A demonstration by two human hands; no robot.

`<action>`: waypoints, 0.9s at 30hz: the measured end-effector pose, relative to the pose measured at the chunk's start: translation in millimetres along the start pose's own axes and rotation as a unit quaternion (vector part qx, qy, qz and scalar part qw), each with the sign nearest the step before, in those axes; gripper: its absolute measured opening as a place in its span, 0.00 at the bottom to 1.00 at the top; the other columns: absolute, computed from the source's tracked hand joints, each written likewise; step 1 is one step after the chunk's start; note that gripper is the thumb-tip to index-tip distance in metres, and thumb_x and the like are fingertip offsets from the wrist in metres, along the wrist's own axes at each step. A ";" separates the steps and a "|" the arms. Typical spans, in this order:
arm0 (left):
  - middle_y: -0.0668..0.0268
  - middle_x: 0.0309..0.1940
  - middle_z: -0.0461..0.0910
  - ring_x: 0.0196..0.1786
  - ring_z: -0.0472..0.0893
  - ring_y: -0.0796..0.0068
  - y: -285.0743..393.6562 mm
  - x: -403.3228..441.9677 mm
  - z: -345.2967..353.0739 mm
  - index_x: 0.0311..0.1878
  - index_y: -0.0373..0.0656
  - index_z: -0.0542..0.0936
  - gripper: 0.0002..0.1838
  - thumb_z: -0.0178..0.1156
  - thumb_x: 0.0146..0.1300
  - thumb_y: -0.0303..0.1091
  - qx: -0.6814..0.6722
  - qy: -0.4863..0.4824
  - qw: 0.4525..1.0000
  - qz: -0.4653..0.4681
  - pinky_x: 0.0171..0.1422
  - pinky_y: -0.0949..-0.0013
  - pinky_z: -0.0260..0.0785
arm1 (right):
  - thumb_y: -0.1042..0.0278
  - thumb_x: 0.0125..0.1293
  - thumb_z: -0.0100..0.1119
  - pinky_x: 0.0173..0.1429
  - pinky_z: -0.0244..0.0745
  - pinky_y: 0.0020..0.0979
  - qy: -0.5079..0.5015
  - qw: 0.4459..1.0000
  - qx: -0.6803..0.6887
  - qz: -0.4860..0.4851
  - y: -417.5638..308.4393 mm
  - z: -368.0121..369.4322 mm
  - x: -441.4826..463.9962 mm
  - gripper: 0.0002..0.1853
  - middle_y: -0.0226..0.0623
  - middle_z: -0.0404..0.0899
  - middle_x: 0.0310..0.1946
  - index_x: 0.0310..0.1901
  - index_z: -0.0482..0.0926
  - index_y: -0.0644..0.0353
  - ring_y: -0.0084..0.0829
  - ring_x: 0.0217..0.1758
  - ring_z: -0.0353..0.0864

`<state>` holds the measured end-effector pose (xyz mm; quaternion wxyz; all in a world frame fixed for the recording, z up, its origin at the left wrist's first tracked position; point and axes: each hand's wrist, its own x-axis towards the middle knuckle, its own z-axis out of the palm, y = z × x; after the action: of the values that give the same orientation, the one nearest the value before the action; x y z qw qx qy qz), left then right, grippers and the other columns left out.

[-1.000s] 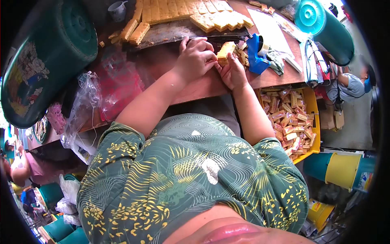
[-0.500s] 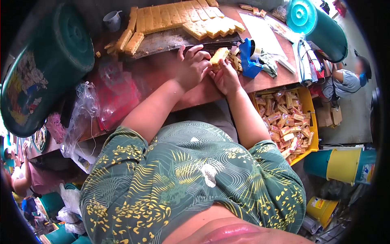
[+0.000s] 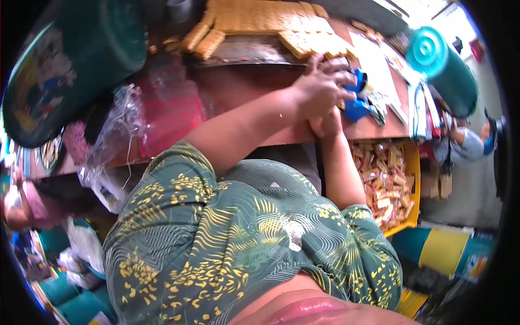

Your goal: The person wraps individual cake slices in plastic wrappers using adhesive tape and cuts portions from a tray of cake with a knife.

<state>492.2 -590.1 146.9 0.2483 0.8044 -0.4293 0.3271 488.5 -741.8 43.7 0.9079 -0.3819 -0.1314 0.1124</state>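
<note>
Left hand (image 3: 323, 86), fingers part-spread, overlaps right hand (image 3: 327, 125), grip hidden; we cannot tell either hold. Cake slices (image 3: 254, 20) nearby, likely for reach.

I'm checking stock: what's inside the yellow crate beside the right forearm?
The yellow crate holds a heap of small wrapped pieces. Anything beneath the top layer, including the crate's floor, is covered; the right forearm hides part of its left side.
</note>
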 end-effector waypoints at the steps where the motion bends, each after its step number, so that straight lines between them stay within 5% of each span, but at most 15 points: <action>1: 0.76 0.60 0.83 0.76 0.70 0.68 1.3 -6.9 -13.4 0.46 0.66 0.90 0.10 0.66 0.63 0.39 -0.075 -0.031 0.997 -0.004 0.78 0.37 0.48 | 0.61 0.84 0.44 0.75 0.72 0.41 -0.028 0.997 -0.076 -0.007 2.7 -19.5 6.8 0.25 0.42 0.65 0.75 0.77 0.60 0.57 0.36 0.76 0.68; 3: 0.70 0.45 0.88 0.61 0.83 0.66 -8.4 -27.7 -47.0 0.45 0.57 0.90 0.09 0.70 0.64 0.45 -0.117 -0.065 0.991 -0.017 0.71 0.56 0.69 | 0.61 0.84 0.46 0.69 0.79 0.38 -0.056 0.984 0.157 0.071 -7.5 -9.0 -8.2 0.22 0.42 0.74 0.68 0.73 0.67 0.57 0.37 0.69 0.78; 7: 0.62 0.48 0.87 0.61 0.82 0.58 -57.7 -99.7 -128.1 0.46 0.49 0.89 0.14 0.74 0.62 0.45 -0.171 0.028 0.976 -0.130 0.73 0.54 0.68 | 0.59 0.79 0.58 0.65 0.81 0.43 0.071 0.996 0.017 0.045 -7.2 4.1 -11.3 0.16 0.34 0.85 0.56 0.62 0.77 0.53 0.31 0.58 0.85; 11: 0.57 0.62 0.80 0.70 0.75 0.53 -112.1 -203.2 -192.7 0.46 0.45 0.88 0.21 0.76 0.60 0.52 0.090 -0.011 0.967 -0.240 0.75 0.53 0.66 | 0.58 0.79 0.59 0.60 0.81 0.39 0.063 0.996 -0.006 0.055 -8.3 7.4 -12.3 0.15 0.33 0.85 0.56 0.61 0.78 0.52 0.30 0.57 0.84; 13: 0.55 0.65 0.78 0.68 0.76 0.52 -116.5 -242.7 -204.1 0.44 0.42 0.88 0.20 0.76 0.60 0.49 0.130 -0.101 0.939 -0.302 0.74 0.53 0.66 | 0.61 0.78 0.60 0.56 0.81 0.34 0.055 0.995 -0.045 0.066 -7.6 4.9 -12.2 0.20 0.32 0.84 0.53 0.67 0.73 0.52 0.26 0.56 0.84; 15: 0.55 0.63 0.79 0.67 0.76 0.53 -121.9 -271.6 -202.1 0.40 0.41 0.87 0.16 0.75 0.61 0.45 0.050 -0.087 0.931 -0.351 0.73 0.55 0.68 | 0.64 0.77 0.62 0.54 0.81 0.29 0.076 0.979 -0.165 0.098 -14.1 25.3 -11.2 0.26 0.29 0.83 0.51 0.73 0.68 0.53 0.22 0.56 0.82; 16: 0.55 0.62 0.79 0.67 0.76 0.53 -125.5 -276.8 -202.2 0.39 0.40 0.87 0.15 0.74 0.62 0.43 0.012 -0.082 0.922 -0.377 0.72 0.56 0.69 | 0.68 0.75 0.66 0.52 0.81 0.26 0.078 0.964 -0.236 0.095 -16.6 39.7 -9.2 0.38 0.30 0.82 0.49 0.81 0.58 0.56 0.21 0.52 0.82; 17: 0.55 0.63 0.79 0.67 0.76 0.52 -128.9 -275.4 -202.9 0.38 0.39 0.86 0.15 0.74 0.62 0.42 -0.020 -0.070 0.915 -0.397 0.71 0.56 0.69 | 0.71 0.71 0.69 0.51 0.81 0.28 0.096 0.872 -0.472 0.087 -24.6 45.7 -8.9 0.48 0.33 0.83 0.45 0.84 0.47 0.59 0.22 0.47 0.83; 19: 0.54 0.63 0.78 0.66 0.77 0.52 -129.0 -277.1 -200.1 0.37 0.38 0.85 0.14 0.74 0.62 0.40 -0.088 -0.050 0.890 -0.444 0.70 0.56 0.70 | 0.74 0.69 0.70 0.51 0.81 0.30 0.088 0.806 -0.583 0.046 -47.8 73.8 -14.4 0.54 0.37 0.84 0.41 0.85 0.39 0.60 0.24 0.43 0.83; 21: 0.54 0.63 0.79 0.59 0.80 0.56 -122.9 -272.5 -200.4 0.36 0.36 0.84 0.13 0.73 0.63 0.37 -0.050 -0.058 0.903 -0.423 0.63 0.58 0.74 | 0.76 0.62 0.72 0.53 0.81 0.38 0.101 0.661 -0.741 0.071 -70.4 88.5 -12.0 0.57 0.44 0.84 0.43 0.85 0.41 0.55 0.39 0.45 0.86; 23: 0.53 0.62 0.79 0.54 0.81 0.61 -117.3 -271.6 -198.8 0.36 0.36 0.84 0.10 0.71 0.66 0.34 0.046 -0.066 0.936 -0.343 0.58 0.63 0.75 | 0.73 0.61 0.72 0.56 0.80 0.44 0.060 0.475 -0.878 -0.006 -83.9 91.9 -11.6 0.57 0.49 0.84 0.47 0.86 0.44 0.50 0.50 0.49 0.85; 24: 0.54 0.63 0.79 0.54 0.81 0.62 -123.0 -274.2 -197.0 0.37 0.37 0.84 0.10 0.71 0.66 0.34 0.024 -0.065 0.932 -0.356 0.59 0.63 0.75 | 0.71 0.60 0.73 0.59 0.77 0.48 0.085 0.471 -0.876 0.057 -93.6 96.8 -14.8 0.55 0.52 0.83 0.48 0.85 0.48 0.49 0.55 0.52 0.83; 27: 0.55 0.64 0.78 0.55 0.81 0.63 -137.3 -288.0 -193.7 0.40 0.37 0.84 0.08 0.69 0.68 0.32 -0.064 -0.049 0.911 -0.404 0.60 0.63 0.74 | 0.72 0.61 0.74 0.59 0.78 0.45 0.089 0.440 -0.893 -0.017 -102.0 79.9 -17.7 0.55 0.44 0.83 0.46 0.85 0.50 0.44 0.47 0.49 0.84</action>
<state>428.5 -236.5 46.1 0.3888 0.9066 -0.0990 0.1311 456.5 -763.8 168.5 0.0717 -0.9870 -0.0836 -0.1171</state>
